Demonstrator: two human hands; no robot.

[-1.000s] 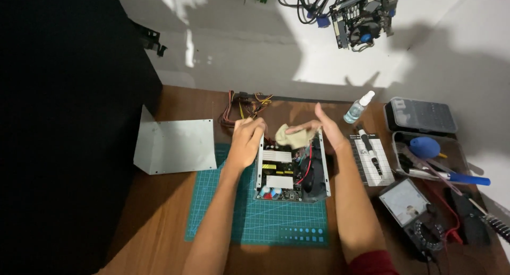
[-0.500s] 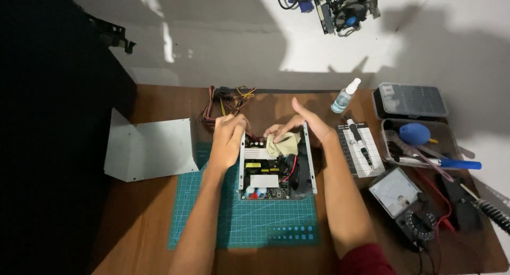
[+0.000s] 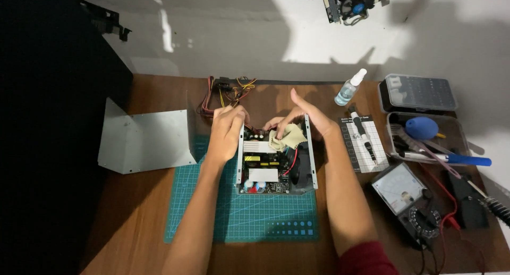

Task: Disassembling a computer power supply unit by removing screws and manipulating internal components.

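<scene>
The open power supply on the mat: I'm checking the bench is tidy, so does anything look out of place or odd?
Mildly: the power supply sits with its cover off; the bent metal cover lies to its left, half off the green cutting mat. A yellowish cloth is pressed inside by the right hand; the left hand grips the case edge. Nothing looks spilled or broken.

- A brown wooden worktop [image 3: 149, 211] fills the lower part of the view, its grain running left to right.
- Behind it stands a plain white wall [image 3: 255, 36].
- Hard light from above throws bright patches and sharp-edged grey shadows across the wall.
- To the left, a large black panel [image 3: 48, 121] stands dark beside the worktop's edge.
</scene>
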